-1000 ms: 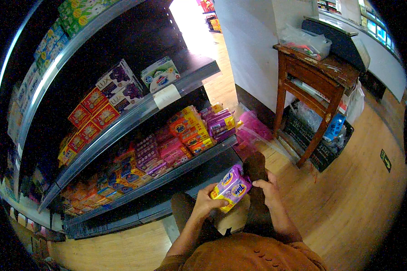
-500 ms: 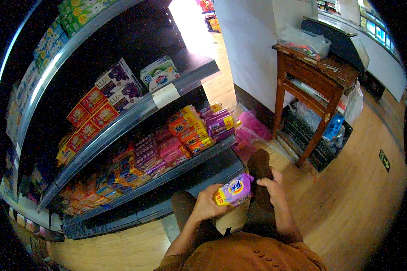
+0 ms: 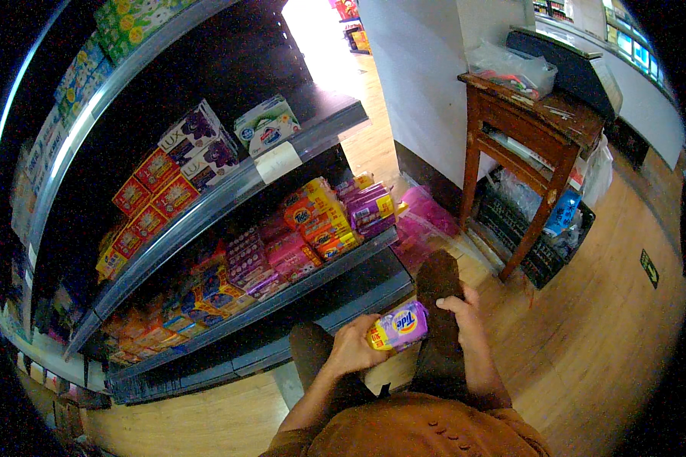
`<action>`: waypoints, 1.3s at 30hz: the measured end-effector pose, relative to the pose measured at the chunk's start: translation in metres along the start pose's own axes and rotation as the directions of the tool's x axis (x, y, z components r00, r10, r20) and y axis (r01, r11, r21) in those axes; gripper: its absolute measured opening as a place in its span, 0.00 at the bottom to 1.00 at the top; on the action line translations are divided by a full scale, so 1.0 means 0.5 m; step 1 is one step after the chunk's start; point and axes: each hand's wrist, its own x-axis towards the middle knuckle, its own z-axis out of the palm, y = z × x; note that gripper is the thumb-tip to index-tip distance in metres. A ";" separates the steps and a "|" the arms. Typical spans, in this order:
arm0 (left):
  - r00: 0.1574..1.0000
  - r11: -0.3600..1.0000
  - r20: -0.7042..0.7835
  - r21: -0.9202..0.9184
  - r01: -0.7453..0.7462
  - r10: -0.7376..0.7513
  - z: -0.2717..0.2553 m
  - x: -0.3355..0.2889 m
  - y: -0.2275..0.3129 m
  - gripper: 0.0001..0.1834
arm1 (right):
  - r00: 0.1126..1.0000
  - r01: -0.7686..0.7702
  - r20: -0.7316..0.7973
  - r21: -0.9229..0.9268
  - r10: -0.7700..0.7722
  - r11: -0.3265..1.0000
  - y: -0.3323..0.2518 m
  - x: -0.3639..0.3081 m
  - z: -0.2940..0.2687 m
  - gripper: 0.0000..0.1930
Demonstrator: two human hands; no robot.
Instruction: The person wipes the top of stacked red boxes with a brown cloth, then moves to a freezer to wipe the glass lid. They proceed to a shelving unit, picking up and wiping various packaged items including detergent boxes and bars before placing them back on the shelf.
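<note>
Beside shelves [image 3: 324, 139], left hand [image 3: 354, 346] grips purple pack [image 3: 401, 324] (right hand [image 3: 465, 312] half open nearby).

The left hand [image 3: 356, 344] has one purple pack [image 3: 402, 326]; near the middle shelf's [image 3: 326, 137] right edge stand one green-white box [image 3: 268, 131] and two white-purple boxes [image 3: 209, 165].

Near fisheye view from the head, downward past the torso [image 3: 415, 428] to shelves [image 3: 328, 135], rim perhaps unreadable
</note>
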 end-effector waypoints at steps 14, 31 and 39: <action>0.993 0.993 -0.055 -0.053 0.102 -0.104 0.017 0.001 -0.054 0.31 | 0.991 -0.112 0.118 0.483 0.062 0.868 -0.037 0.010 -0.023 0.23; 0.988 0.989 -0.141 -0.144 0.033 -0.054 0.012 0.010 -0.030 0.27 | 0.989 -0.054 -0.129 0.160 0.075 0.986 0.040 0.031 -0.017 0.22; 0.988 0.980 -0.072 -0.155 0.125 -0.138 0.033 0.010 -0.070 0.30 | 0.968 -0.251 0.137 0.467 0.212 0.848 0.027 0.039 -0.038 0.22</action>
